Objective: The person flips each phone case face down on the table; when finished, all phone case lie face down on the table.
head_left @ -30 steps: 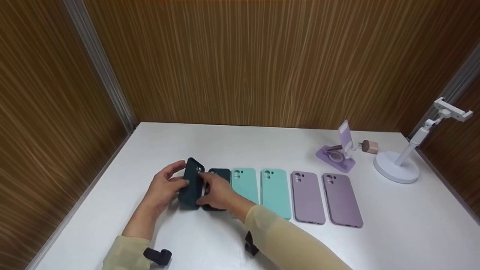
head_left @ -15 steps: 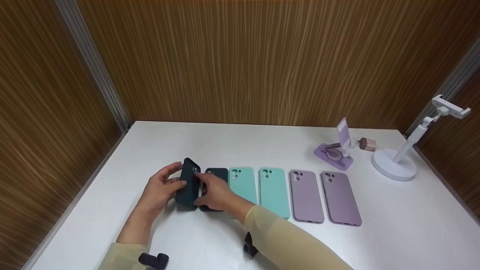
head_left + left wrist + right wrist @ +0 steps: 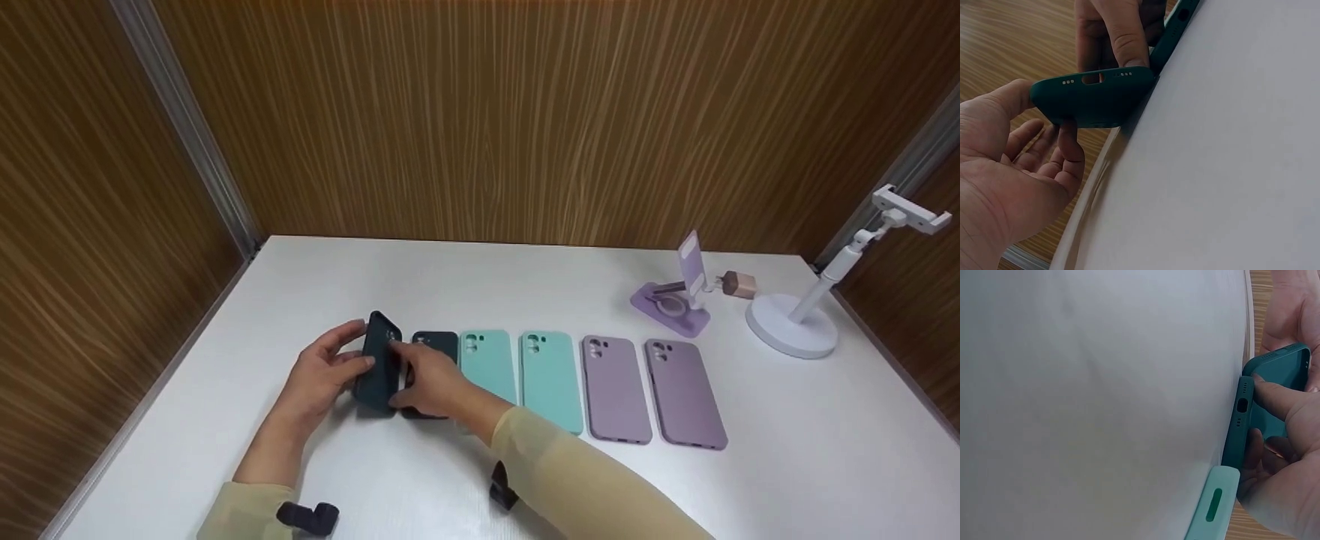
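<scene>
A dark green phone case [image 3: 373,379] stands tilted up on its side at the left end of a row of cases. My left hand [image 3: 313,381] holds its left edge, thumb on the near face and fingers behind. My right hand [image 3: 436,381] grips the opposite edge, its thumb low near the bottom end. The hollow inside of this phone case [image 3: 1280,371] shows in the right wrist view. In the left wrist view its bottom end [image 3: 1095,98] has a port cutout and small holes. A second dark green phone case [image 3: 442,341] lies flat, partly hidden by my right hand.
Rightward in the row lie two mint phone cases [image 3: 551,382] and two purple ones [image 3: 617,390]. Behind them stand a purple folding phone stand [image 3: 671,304], a pink charger plug [image 3: 739,284] and a white stand with a round base [image 3: 791,330]. Wood-grain panels surround the white table [image 3: 420,480].
The tilted dark green case has turned slightly more edge-on since a second ago. Both hands keep their hold on it. The head view has shifted a little.
</scene>
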Action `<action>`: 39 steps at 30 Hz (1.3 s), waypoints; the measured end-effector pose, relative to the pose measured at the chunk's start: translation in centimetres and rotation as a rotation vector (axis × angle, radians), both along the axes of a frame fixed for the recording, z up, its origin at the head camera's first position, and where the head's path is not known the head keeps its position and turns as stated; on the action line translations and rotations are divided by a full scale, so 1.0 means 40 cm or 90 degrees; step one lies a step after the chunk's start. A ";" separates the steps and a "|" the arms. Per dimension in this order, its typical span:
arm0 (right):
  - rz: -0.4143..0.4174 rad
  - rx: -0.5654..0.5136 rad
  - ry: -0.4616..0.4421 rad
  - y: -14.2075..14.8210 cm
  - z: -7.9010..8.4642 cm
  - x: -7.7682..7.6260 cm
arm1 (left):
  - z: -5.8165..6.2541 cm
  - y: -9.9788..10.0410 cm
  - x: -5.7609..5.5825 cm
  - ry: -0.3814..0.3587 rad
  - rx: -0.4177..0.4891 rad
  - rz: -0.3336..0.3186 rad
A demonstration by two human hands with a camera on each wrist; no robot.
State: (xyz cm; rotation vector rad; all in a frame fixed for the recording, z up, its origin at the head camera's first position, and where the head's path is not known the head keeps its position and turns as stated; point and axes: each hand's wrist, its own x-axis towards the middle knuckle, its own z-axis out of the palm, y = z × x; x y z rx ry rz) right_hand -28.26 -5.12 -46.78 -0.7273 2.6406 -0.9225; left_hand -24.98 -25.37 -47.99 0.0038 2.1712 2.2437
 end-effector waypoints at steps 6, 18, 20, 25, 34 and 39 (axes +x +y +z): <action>0.024 0.010 0.009 0.002 0.006 -0.007 | -0.002 -0.001 -0.003 0.000 0.011 -0.002; -0.028 -0.194 -0.268 0.023 0.042 -0.067 | -0.002 0.002 -0.002 -0.011 0.018 -0.002; -0.035 -0.240 -0.319 0.028 0.042 -0.074 | -0.003 0.002 -0.002 -0.011 0.021 -0.004; -0.061 -0.356 -0.434 0.039 0.046 -0.085 | -0.004 0.004 -0.003 -0.005 0.032 -0.013; -0.087 -0.491 -0.528 0.045 0.035 -0.077 | -0.012 0.010 0.002 -0.012 0.028 -0.047; -0.097 -0.526 -0.526 0.046 0.035 -0.066 | -0.010 0.009 0.002 -0.024 -0.010 -0.084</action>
